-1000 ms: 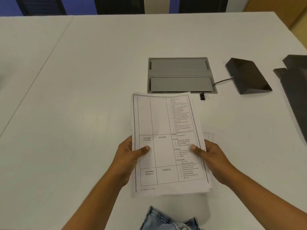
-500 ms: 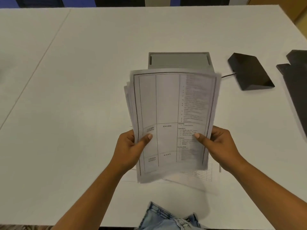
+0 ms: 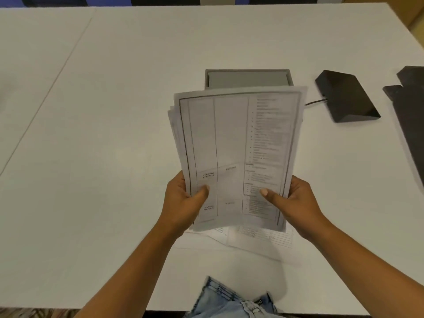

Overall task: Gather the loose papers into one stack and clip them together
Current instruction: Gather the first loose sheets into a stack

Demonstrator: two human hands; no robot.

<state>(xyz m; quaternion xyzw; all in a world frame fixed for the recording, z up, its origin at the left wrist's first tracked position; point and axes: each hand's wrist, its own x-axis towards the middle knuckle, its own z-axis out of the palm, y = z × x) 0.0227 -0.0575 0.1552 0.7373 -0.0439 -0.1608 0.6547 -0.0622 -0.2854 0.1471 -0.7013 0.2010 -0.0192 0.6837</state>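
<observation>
One left hand (image 3: 183, 203), one right hand (image 3: 296, 200), one paper stack (image 3: 231, 138), one panel (image 3: 247, 79), one wedge (image 3: 346, 99).

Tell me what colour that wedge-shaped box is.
Black; the wedge-shaped box shows best in the head view.

Single head-worn cam, wide-angle, pitched forward and down over the white table (image 3: 103, 134). Close range: paper stack (image 3: 236, 145), left hand (image 3: 183, 200) and right hand (image 3: 296, 200) sit dead centre, forearms entering from the bottom. Near table edge and jeans (image 3: 224, 299) at bottom, far edge at top. Print is blurred, probably motion.
</observation>
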